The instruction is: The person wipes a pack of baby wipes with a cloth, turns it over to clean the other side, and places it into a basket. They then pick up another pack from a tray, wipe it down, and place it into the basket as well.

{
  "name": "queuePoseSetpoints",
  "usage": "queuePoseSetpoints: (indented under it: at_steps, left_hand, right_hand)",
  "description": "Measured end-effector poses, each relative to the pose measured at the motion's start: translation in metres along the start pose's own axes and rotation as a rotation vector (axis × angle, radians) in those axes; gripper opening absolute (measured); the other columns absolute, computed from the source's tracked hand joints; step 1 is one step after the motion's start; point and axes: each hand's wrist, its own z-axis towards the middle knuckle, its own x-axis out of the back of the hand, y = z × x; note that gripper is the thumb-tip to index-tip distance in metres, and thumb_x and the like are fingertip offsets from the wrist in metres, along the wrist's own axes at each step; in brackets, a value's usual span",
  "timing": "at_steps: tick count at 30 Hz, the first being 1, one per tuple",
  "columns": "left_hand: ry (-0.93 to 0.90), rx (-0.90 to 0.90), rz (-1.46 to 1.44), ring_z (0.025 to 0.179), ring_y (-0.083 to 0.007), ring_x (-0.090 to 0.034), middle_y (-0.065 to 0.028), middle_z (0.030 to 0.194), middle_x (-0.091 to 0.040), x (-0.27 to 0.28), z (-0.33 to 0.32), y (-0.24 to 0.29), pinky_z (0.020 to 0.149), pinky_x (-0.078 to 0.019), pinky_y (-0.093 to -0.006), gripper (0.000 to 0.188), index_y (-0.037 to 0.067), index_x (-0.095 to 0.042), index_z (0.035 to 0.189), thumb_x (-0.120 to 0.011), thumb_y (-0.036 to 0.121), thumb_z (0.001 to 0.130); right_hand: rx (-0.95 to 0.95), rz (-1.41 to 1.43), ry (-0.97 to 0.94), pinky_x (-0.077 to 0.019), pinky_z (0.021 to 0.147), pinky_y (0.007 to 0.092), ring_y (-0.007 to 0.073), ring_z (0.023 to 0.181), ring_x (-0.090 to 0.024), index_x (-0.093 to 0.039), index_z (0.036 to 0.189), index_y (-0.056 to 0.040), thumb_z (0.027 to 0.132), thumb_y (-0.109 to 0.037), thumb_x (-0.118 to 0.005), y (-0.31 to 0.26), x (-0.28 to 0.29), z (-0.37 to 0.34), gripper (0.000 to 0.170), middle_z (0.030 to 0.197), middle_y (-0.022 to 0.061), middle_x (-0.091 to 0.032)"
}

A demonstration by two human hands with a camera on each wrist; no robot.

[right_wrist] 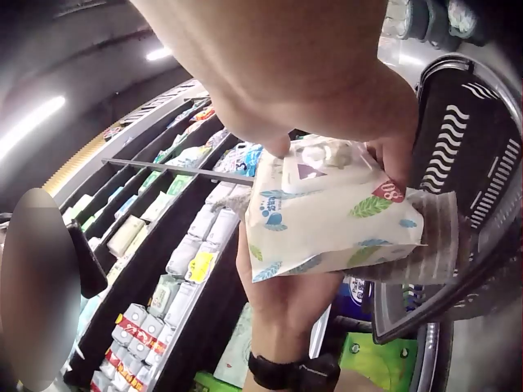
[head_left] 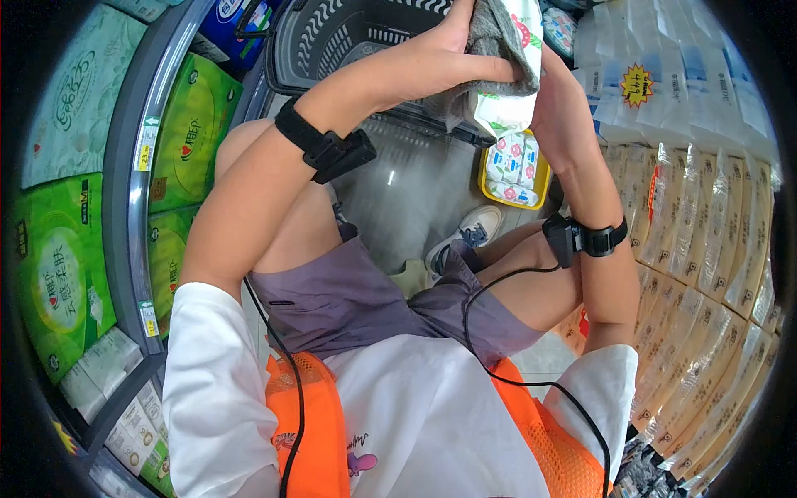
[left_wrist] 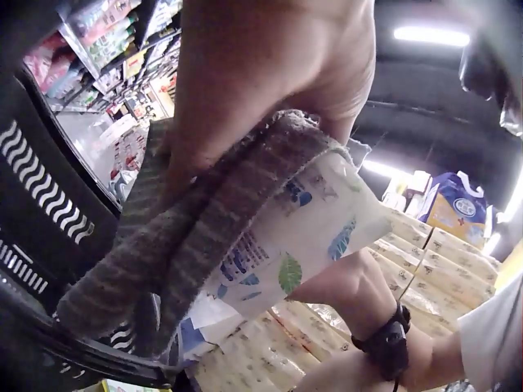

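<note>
A white wet-wipes pack (right_wrist: 327, 220) with leaf prints and a lidded opening is held up between both hands, above the floor. My left hand (head_left: 444, 60) grips a grey cloth (head_left: 496, 41), its thumb laid across the fabric, which lies against the pack. From the other side my right hand (head_left: 558, 108) holds the pack, its fingers at the lid face in the right wrist view. In the left wrist view the cloth (left_wrist: 204, 220) hangs in folds along the pack's side. The left fingers are partly hidden behind cloth and pack.
A black shopping basket (head_left: 286, 66) stands just beyond the hands. Below them a yellow basket (head_left: 545, 187) holds several white packs. Shelves with green tissue packs (head_left: 195, 124) rise on the left; stacked cartons wrapped in plastic (head_left: 697, 216) line the right.
</note>
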Motion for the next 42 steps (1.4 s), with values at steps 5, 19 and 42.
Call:
queuePoseSetpoints:
  at_steps: [5,19,42]
  left_hand:
    - [0.094,0.049,-0.12,0.13,-0.0226,-0.055,-0.0156,0.142,-0.052,0.001,0.002,0.009,0.108,-0.0476,-0.0353,0.072,-0.001,-0.025,0.156,-0.065,0.01,0.097]
    - [0.343,0.186,-0.552,0.117,-0.0256,-0.068,-0.0158,0.132,-0.067,0.018,0.007,-0.022,0.099,-0.0569,-0.038,0.046,-0.002,-0.057,0.137,-0.044,0.033,0.111]
    - [0.584,0.003,-0.091,0.118,-0.0168,-0.064,-0.0063,0.129,-0.069,0.036,-0.011,-0.028,0.1,-0.0493,-0.033,0.034,0.002,-0.065,0.129,-0.064,0.025,0.104]
  right_hand:
    - [0.094,0.019,0.0,-0.0535,0.088,0.0306,0.0153,0.112,-0.065,-0.053,0.144,-0.006,0.101,-0.041,-0.062,0.002,0.015,0.006,0.056,0.129,0.0072,-0.066]
    - [0.167,-0.149,-0.178,-0.0432,0.106,0.0306,0.0177,0.128,-0.054,-0.025,0.161,-0.0042,0.102,-0.02,-0.065,-0.004,-0.005,-0.002,0.073,0.144,0.0084,-0.054]
    - [0.352,-0.263,-0.038,-0.0468,0.101,0.0293,0.0153,0.117,-0.061,-0.047,0.148,0.0015,0.098,-0.031,-0.071,0.002,-0.013,0.028,0.064,0.131,0.0098,-0.064]
